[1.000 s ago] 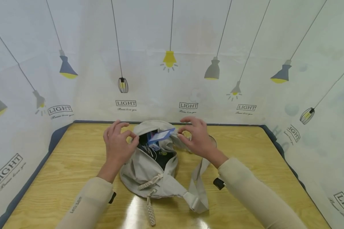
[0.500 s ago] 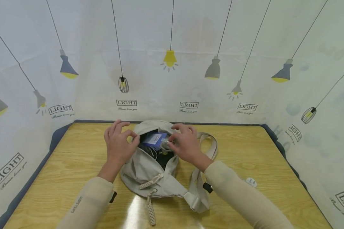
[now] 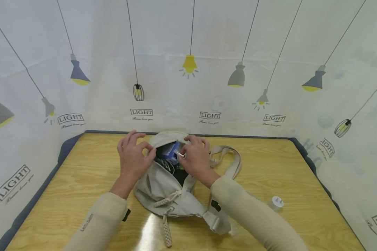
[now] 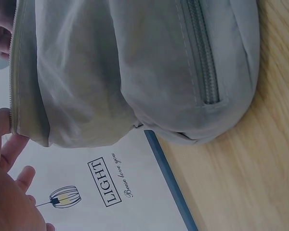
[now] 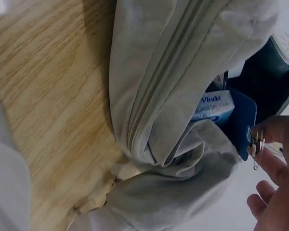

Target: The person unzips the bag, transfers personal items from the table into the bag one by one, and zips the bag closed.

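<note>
A beige sling bag (image 3: 163, 188) lies on the table, its zipped mouth wide apart. My left hand (image 3: 134, 155) pinches the left edge of that mouth between thumb and forefinger, and the left wrist view shows the zipper edge (image 4: 13, 86) there. My right hand (image 3: 196, 157) is at the opening's right side, pinching the metal clip (image 5: 256, 144) of a blue badge holder (image 5: 242, 118). A safety pin hangs on the clip. The badge holder is inside the opening, beside a blue-and-white Vinda tissue pack (image 5: 215, 107). Its lower part is hidden.
A white plug adapter (image 3: 276, 203) sits on the wooden table (image 3: 301, 174) beyond my right sleeve. The bag's strap (image 3: 234, 164) loops out to the right, and a braided zipper pull (image 3: 167, 232) trails at the front. A printed curtain stands behind.
My right hand has moved left and slightly down, bringing the badge holder from above the bag into its opening. The plug adapter has come out from behind my sleeve. The left hand keeps its pinch.
</note>
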Available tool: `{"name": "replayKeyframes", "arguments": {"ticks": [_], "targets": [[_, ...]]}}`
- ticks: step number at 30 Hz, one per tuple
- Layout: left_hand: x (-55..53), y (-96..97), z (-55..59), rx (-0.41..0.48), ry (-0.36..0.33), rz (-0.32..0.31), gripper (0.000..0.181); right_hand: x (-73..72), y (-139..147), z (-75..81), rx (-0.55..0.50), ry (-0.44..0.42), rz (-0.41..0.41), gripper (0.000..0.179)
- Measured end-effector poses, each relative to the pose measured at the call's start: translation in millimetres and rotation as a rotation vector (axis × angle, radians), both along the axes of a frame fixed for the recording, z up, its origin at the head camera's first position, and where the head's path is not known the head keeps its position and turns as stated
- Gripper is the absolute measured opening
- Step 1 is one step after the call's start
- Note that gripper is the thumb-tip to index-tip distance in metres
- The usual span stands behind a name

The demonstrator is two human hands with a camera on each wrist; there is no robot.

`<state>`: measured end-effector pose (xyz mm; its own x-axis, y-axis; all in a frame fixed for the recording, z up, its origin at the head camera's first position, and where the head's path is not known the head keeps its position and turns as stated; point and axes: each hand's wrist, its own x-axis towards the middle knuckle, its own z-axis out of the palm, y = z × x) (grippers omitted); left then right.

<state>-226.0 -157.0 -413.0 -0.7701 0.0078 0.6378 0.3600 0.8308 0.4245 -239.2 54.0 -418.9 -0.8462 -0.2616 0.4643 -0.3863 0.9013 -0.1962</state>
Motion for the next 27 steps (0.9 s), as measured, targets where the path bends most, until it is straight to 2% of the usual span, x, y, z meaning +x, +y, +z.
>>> {"name": "replayKeyframes", "arguments": {"ticks": [7,12,19,27], "targets": [[0.2,0.2,1.5,0.003,0.005,-0.001,0.015,9.1,-17.4,-2.4,0.105,-0.048,0.078,0.017],[-0.3,0.2,0.6,0.006,0.005,-0.001,0.015,11.0,-22.7,-8.3,0.153,-0.035,0.076,0.019],[-1.8,-0.3,-1.4,0.003,0.002,-0.001,0.015,12.3,-22.1,-9.1,0.181,-0.094,0.083,0.014],[-1.6,-0.6,-1.5,0.002,-0.006,0.001,0.015,6.5,-17.1,-11.1,0.185,-0.129,0.088,0.010]]}}
